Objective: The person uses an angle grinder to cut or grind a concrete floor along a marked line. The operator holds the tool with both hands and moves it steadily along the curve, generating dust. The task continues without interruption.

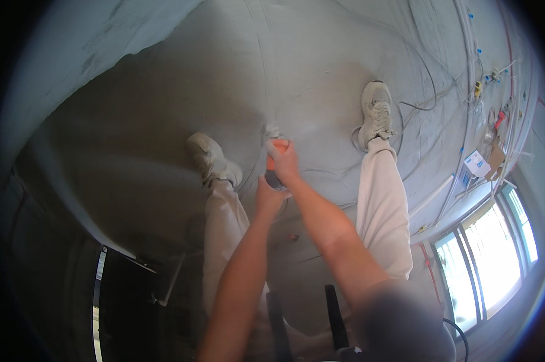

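Note:
Between my feet I hold an orange and dark grey handheld power tool point(273, 178) with both hands. My right hand point(287, 160) is wrapped round its orange front part. My left hand point(269, 194) closes round the dark rear end, nearer to me. At the far end of the tool is a pale, blurred patch of dust or debris point(272, 130) on the grey surface point(309, 114). The tool's working tip is hidden there, so its exact kind is unclear.
My left shoe point(211, 158) and right shoe point(377, 111) stand wide apart on either side. A dark cable point(426, 108) loops past the right shoe. Farther right lie pipes, a white box point(476, 163), a cardboard piece point(495, 160) and a red tool point(500, 118), near a bright window point(493, 256).

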The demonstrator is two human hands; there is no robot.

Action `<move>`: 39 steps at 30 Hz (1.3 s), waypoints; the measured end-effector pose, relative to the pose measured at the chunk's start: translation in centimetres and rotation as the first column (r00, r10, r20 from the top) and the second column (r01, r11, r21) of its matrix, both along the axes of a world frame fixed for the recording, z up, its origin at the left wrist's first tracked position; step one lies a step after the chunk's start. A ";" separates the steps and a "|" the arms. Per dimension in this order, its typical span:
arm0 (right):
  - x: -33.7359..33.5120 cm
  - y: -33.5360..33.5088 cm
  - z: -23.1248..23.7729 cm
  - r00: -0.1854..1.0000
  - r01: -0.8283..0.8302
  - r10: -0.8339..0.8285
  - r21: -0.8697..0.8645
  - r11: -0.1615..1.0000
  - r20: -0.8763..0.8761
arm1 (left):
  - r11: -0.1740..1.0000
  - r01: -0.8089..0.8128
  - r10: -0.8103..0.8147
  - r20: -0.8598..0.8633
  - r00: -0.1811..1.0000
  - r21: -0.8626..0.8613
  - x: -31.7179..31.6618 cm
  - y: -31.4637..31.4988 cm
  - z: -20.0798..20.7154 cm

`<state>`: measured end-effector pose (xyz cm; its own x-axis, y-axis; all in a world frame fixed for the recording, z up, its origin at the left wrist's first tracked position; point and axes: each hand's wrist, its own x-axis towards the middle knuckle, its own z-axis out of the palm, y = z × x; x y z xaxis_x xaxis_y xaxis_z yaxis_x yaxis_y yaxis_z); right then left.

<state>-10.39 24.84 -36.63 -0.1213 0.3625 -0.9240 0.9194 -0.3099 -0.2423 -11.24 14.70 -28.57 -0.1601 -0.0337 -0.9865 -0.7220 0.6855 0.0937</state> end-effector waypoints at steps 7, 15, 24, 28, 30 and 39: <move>-2.4 1.0 -0.1 0.998 0.062 -0.062 0.041 0.997 0.015 | 0.884 0.370 -0.389 -0.009 0.921 -0.287 -1.4 3.2 -1.4; -6.0 4.4 -1.3 0.995 -0.063 0.062 0.015 0.998 0.075 | 0.880 0.342 -0.392 -0.097 0.915 -0.331 -3.6 6.2 -2.9; -4.4 2.9 -1.1 0.982 -0.052 0.069 -0.095 0.994 0.178 | 0.862 0.387 -0.420 -0.032 0.907 -0.329 -1.6 3.7 -2.7; -3.9 2.5 -1.5 0.992 -0.035 0.044 -0.079 0.996 0.122 | 0.846 0.392 -0.414 0.018 0.910 -0.361 -1.6 3.9 -2.9; -4.2 2.5 -1.6 0.991 -0.022 0.030 -0.062 0.998 0.131 | 0.870 0.382 -0.397 0.017 0.918 -0.311 -2.3 4.0 -3.0; -6.8 4.7 -1.6 0.987 -0.076 0.082 -0.047 0.996 0.137 | 0.908 0.302 -0.339 -0.082 0.937 -0.290 -3.7 5.7 -3.5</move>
<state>-17.20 29.57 -38.27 -0.0178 0.3176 -0.9481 0.9651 -0.2423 -0.0992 -14.96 20.37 -32.07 -0.3308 -0.2205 -0.9176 -0.4532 0.8900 -0.0505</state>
